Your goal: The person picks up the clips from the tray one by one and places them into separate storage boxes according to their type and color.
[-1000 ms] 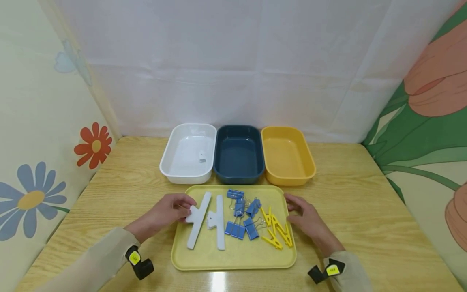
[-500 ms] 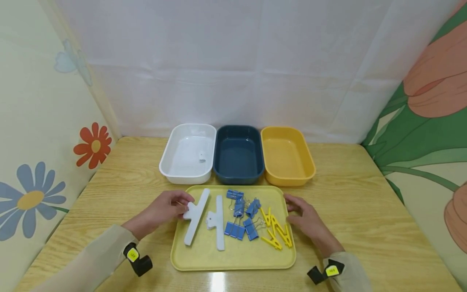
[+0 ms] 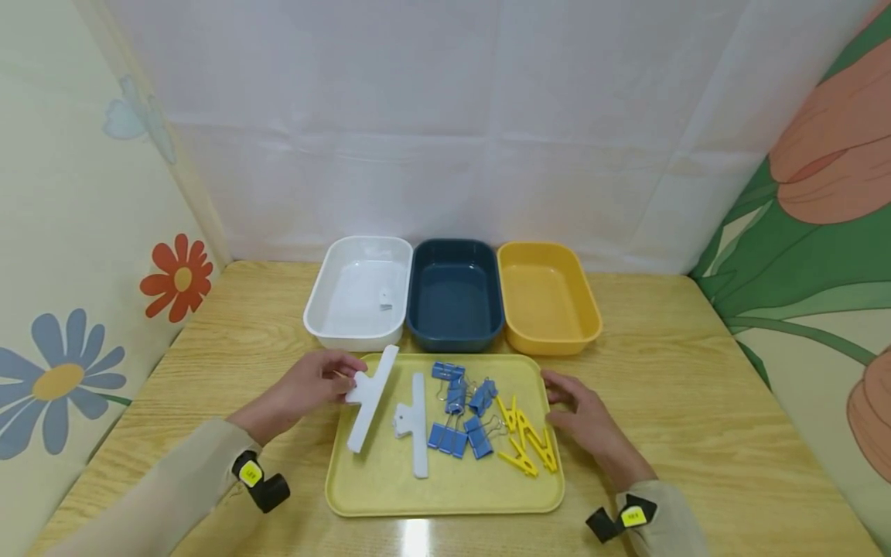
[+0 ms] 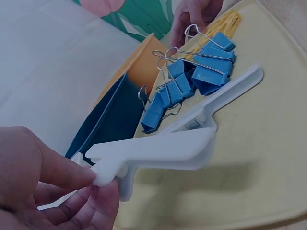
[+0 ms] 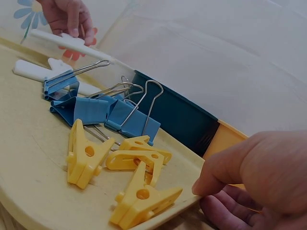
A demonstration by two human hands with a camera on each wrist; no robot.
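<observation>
Wht clip higher, T-shaped, in L hand

My cloth sleeves are plain beige. Toward the left edge of my pale-yellow rectangular tray, two T-shaped plastic clips are plain white; nearer its far edge, boxy binder clips are silver-handled blue; by its right edge, V-shaped plastic pegs are bright yellow. Along my tan, wood-grained desk's far edge: a white rectangular bin, a dark-blue one, an orange-yellow one.
</observation>
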